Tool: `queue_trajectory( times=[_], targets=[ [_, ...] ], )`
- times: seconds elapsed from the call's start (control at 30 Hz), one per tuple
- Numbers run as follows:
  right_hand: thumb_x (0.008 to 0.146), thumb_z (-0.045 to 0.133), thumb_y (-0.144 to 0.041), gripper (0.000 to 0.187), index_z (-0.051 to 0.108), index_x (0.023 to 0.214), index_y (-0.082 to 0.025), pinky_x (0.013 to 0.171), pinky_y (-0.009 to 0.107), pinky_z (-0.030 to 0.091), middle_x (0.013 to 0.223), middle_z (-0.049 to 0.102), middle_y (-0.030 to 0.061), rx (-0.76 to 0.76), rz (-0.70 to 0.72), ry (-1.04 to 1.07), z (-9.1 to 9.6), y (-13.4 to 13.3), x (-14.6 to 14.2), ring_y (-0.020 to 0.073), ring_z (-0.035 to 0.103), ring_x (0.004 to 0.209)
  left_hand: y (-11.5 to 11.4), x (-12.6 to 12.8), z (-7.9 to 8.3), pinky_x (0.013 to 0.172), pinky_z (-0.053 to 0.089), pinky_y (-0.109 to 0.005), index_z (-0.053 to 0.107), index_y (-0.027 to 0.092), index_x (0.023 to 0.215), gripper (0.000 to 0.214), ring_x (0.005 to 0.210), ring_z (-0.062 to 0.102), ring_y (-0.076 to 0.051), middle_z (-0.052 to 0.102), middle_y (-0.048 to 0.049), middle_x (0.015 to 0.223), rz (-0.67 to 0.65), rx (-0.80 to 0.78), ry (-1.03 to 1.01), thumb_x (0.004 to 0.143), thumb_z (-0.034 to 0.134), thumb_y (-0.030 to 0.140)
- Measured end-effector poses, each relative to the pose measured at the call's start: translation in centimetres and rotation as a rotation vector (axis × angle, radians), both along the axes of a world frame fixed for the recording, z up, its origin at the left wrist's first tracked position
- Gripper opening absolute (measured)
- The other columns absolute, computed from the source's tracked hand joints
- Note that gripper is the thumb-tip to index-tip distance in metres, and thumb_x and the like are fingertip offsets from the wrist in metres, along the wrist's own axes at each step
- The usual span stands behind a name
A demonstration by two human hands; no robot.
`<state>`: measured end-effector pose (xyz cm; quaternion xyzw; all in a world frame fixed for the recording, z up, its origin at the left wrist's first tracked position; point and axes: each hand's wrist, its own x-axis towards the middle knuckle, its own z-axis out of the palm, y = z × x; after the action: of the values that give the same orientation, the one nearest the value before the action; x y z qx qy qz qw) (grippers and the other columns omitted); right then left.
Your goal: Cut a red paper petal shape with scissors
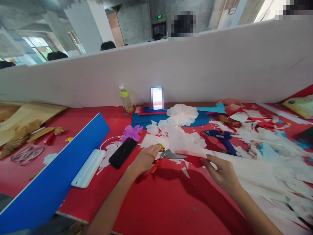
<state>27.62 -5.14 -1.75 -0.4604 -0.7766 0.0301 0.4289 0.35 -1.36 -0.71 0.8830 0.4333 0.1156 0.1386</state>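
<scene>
My left hand (146, 159) grips a pair of scissors (168, 154) with red and yellow handles; the grey blades point right, toward a sheet of white tissue paper (186, 143). My right hand (222, 171) lies on the near edge of that white paper, fingers bent and pressing it down onto the red table (156, 199). Small white offcuts lie on the red surface between my hands.
A black phone (123, 152) and a white power bank (89, 167) lie left of my left hand, beside a blue board (53, 176). A white paper flower (182, 114), purple flower (132, 132), blue glue gun (223, 138), green bottle (126, 99) and white partition (171, 68) stand behind.
</scene>
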Motion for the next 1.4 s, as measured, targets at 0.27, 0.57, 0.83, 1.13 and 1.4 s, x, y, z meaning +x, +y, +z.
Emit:
queue_trajectory(
  times=[0.27, 0.57, 0.83, 1.13, 1.4],
  targets=[
    [0.085, 0.042, -0.026, 0.028, 0.045, 0.057, -0.020, 0.042, 0.020, 0.033, 0.046, 0.047, -0.0038, -0.224, 0.045, 0.033, -0.2, 0.1, -0.3, 0.0092, 0.042, 0.042, 0.2, 0.2, -0.2, 0.091, 0.042, -0.034, 0.043, 0.014, 0.120, 0.044, 0.111, 0.050, -0.021, 0.054, -0.0111, 0.121, 0.049, -0.015, 0.091, 0.077, 0.046, 0.006],
    [0.083, 0.042, -0.030, 0.028, 0.045, 0.058, -0.019, 0.045, 0.020, 0.033, 0.049, 0.048, -0.0027, -0.364, 0.041, 0.097, -0.7, 0.6, 0.1, 0.0102, 0.041, 0.046, 0.2, -0.2, -0.2, 0.071, 0.041, -0.025, 0.055, 0.019, 0.098, 0.019, 0.080, 0.058, -0.016, 0.063, -0.0041, 0.092, 0.069, -0.026, 0.036, 0.080, 0.049, 0.021],
    [0.083, 0.042, -0.033, 0.029, 0.042, 0.057, -0.019, 0.044, 0.020, 0.034, 0.049, 0.044, -0.0032, -0.456, 0.050, 0.108, -1.1, 1.1, 0.4, 0.0100, 0.039, 0.047, 0.6, -0.7, -0.6, 0.063, 0.039, -0.025, 0.057, 0.017, 0.075, 0.020, 0.070, 0.059, -0.018, 0.064, -0.0049, 0.075, 0.055, 0.046, 0.146, 0.084, 0.048, 0.032],
    [0.083, 0.041, -0.028, 0.024, 0.056, 0.067, -0.018, 0.044, 0.021, 0.040, 0.054, 0.061, 0.0020, -0.293, 0.055, 0.002, -0.5, 0.8, 0.4, 0.0126, 0.052, 0.045, 0.4, -0.6, -0.9, 0.088, 0.042, -0.033, 0.047, 0.015, 0.110, 0.030, 0.108, 0.051, -0.022, 0.056, -0.0106, 0.114, 0.019, 0.125, 0.074, 0.080, 0.049, 0.020],
    [0.085, 0.038, -0.018, 0.024, 0.061, 0.083, -0.017, 0.054, 0.023, 0.048, 0.072, 0.070, 0.0080, -0.147, 0.113, -0.103, -0.4, 0.1, -0.1, 0.0161, 0.065, 0.059, 0.3, -0.3, -0.9, 0.084, 0.045, -0.033, 0.044, 0.016, 0.114, 0.031, 0.103, 0.054, -0.021, 0.056, -0.0103, 0.113, 0.076, 0.116, 0.083, 0.083, 0.041, 0.016]
  ],
)
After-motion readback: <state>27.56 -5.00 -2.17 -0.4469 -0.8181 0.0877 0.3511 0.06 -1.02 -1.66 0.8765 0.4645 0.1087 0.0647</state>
